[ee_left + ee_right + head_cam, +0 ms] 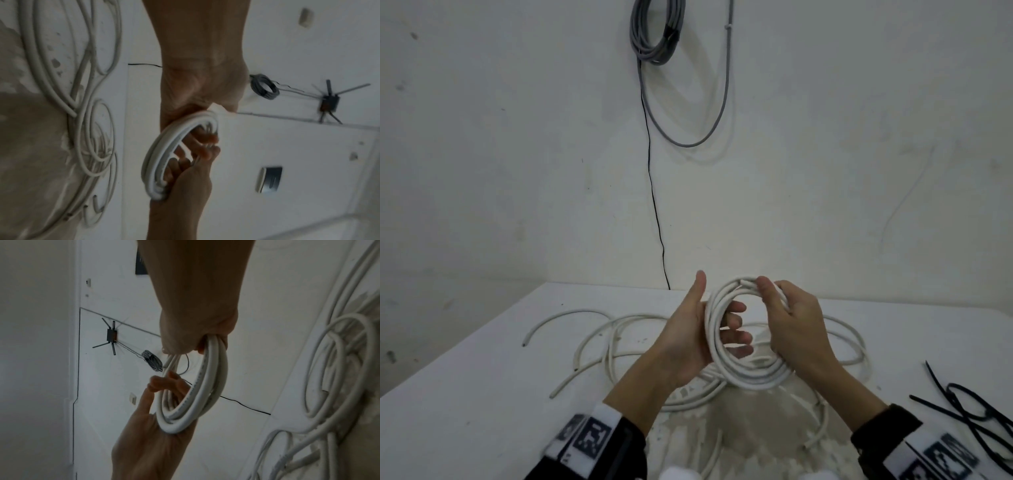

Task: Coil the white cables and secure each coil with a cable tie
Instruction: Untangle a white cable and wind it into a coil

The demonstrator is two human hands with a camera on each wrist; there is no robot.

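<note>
A coil of white cable (753, 377) is held upright above the table between both hands. My left hand (688, 337) carries its left side across the palm, with the fingers reaching loosely through the ring and the thumb pointing up. My right hand (796, 320) has its fingers curled round the coil's upper right part, near a cable end at the top. In the right wrist view the coil (214, 368) hangs from that fist and lies in the left palm (152, 439). In the left wrist view, the coil (156, 162) spans the two hands. Black cable ties (969, 411) lie at the right.
Several loose white cables (619, 329) sprawl over the white table (482, 377) under and around my hands. A grey cable coil (654, 34) hangs on the wall behind, and a thin black wire (654, 205) runs down to the table's far edge.
</note>
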